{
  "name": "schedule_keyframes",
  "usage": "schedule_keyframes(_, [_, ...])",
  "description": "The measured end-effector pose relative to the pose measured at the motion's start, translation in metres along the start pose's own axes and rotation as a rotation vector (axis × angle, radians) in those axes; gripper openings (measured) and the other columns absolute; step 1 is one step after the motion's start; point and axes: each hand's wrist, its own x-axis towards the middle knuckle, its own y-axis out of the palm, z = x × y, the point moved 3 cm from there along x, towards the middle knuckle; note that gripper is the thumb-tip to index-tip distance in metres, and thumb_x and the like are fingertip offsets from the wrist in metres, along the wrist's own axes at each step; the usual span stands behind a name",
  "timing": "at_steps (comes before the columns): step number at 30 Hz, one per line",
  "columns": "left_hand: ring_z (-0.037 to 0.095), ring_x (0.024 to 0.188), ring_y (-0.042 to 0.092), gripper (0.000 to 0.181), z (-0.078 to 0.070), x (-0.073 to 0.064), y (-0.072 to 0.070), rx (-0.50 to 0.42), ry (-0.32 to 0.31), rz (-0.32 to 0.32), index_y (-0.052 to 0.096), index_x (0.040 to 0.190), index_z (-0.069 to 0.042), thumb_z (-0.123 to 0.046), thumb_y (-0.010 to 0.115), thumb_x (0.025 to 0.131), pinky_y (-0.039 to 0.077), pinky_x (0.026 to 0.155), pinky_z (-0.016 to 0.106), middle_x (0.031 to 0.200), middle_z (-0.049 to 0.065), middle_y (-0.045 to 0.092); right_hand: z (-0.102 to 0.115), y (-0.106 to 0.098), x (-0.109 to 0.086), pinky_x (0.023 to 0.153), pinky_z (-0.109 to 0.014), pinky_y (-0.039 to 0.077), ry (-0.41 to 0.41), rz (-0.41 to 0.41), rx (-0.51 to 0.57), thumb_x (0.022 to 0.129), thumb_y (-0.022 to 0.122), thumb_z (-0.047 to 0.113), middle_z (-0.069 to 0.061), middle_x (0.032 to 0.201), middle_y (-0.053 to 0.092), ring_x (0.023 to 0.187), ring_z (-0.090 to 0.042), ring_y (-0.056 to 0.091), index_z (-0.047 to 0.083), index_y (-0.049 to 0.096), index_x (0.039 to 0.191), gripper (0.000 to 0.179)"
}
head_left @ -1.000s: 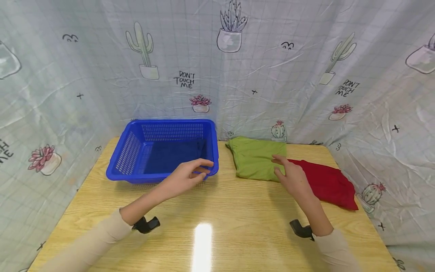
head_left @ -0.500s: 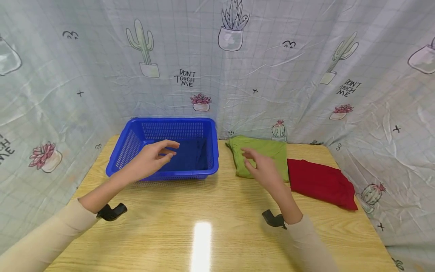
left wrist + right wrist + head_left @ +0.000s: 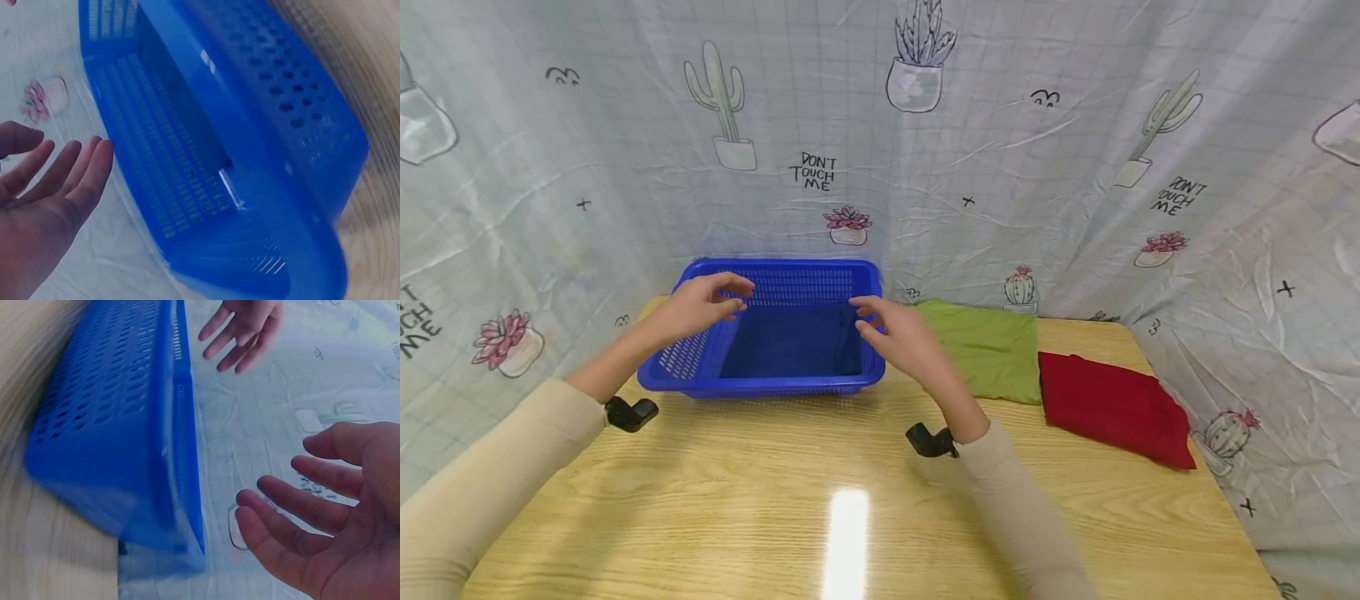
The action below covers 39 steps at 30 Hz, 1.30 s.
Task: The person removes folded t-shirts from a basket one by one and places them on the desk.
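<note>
A blue plastic basket [image 3: 767, 385] with slotted walls stands at the back left of the table, a folded dark blue cloth [image 3: 790, 342] lying on its floor. Above the basket's left part hovers my left hand [image 3: 700, 308], fingers loosely bent and holding nothing. My right hand [image 3: 895, 329] is over the basket's right rim, also holding nothing, its fingers spread in the right wrist view. Behind my right forearm lies a folded green cloth [image 3: 992, 350], partly hidden by it. Right beside that is a folded red cloth [image 3: 1112, 408].
The light wooden table [image 3: 760, 500] ends at a hanging curtain [image 3: 955, 150] printed with cacti, which encloses the back and both sides. Each wrist carries a small black camera mount [image 3: 931, 440].
Both hands have moved left. The left hand went from the basket's front right corner to over its left part; the right hand left the green cloth for the basket's right rim.
</note>
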Motion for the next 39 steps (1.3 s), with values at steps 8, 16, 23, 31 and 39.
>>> schedule_keyframes(8, [0.046, 0.125, 0.055, 0.043, 0.018, 0.038, -0.011, -0.067, -0.047, 0.052, 0.045, 0.148, 0.005, -0.008, 0.049, 0.107, 0.056, 0.092, 0.049, 0.141, 0.032, 0.051, 0.010, 0.016, 0.058, 0.093, -0.043, 0.054, 0.064, 0.194, 0.014, 0.105, 0.058, 0.034, -0.014, 0.141, 0.060, 0.121, -0.026, 0.062, 0.020, 0.052, 0.150, 0.047])
schedule_keyframes(16, [0.051, 0.133, 0.046, 0.047, 0.041, 0.067, -0.017, -0.159, -0.147, 0.059, 0.040, 0.151, 0.004, -0.010, 0.049, 0.108, 0.047, 0.101, 0.062, 0.148, 0.035, 0.042, 0.006, 0.031, 0.105, 0.094, -0.053, 0.054, 0.324, 0.393, 0.077, 0.103, 0.060, 0.039, -0.005, 0.164, 0.034, 0.133, -0.032, 0.051, 0.026, 0.045, 0.156, 0.056])
schedule_keyframes(23, [0.052, 0.141, 0.036, 0.057, 0.065, 0.063, -0.011, -0.263, -0.317, 0.166, 0.032, 0.157, -0.001, -0.013, 0.055, 0.106, 0.039, 0.108, 0.065, 0.157, 0.032, 0.032, -0.009, 0.059, 0.120, 0.106, -0.059, 0.045, 0.509, 0.493, 0.160, 0.101, 0.064, 0.034, -0.007, 0.167, 0.024, 0.149, -0.034, 0.031, 0.024, 0.041, 0.158, 0.062])
schedule_keyframes(31, [0.051, 0.144, 0.030, 0.068, 0.086, 0.051, 0.008, -0.392, -0.571, 0.295, 0.024, 0.163, -0.009, -0.018, 0.059, 0.105, 0.052, 0.096, 0.057, 0.166, 0.026, 0.013, -0.030, 0.081, 0.123, 0.113, -0.057, 0.038, 0.523, 0.557, 0.184, 0.101, 0.066, 0.021, -0.006, 0.170, 0.016, 0.153, -0.034, 0.023, 0.024, 0.037, 0.160, 0.065])
schedule_keyframes(39, [0.042, 0.132, 0.041, 0.061, 0.088, 0.052, 0.013, -0.415, -0.624, 0.359, 0.032, 0.159, -0.006, -0.015, 0.059, 0.105, 0.059, 0.077, 0.037, 0.164, 0.032, 0.007, -0.037, 0.086, 0.119, 0.113, -0.055, 0.038, 0.591, 0.511, 0.387, 0.096, 0.069, 0.004, -0.013, 0.167, 0.022, 0.151, -0.036, 0.026, 0.024, 0.039, 0.159, 0.073])
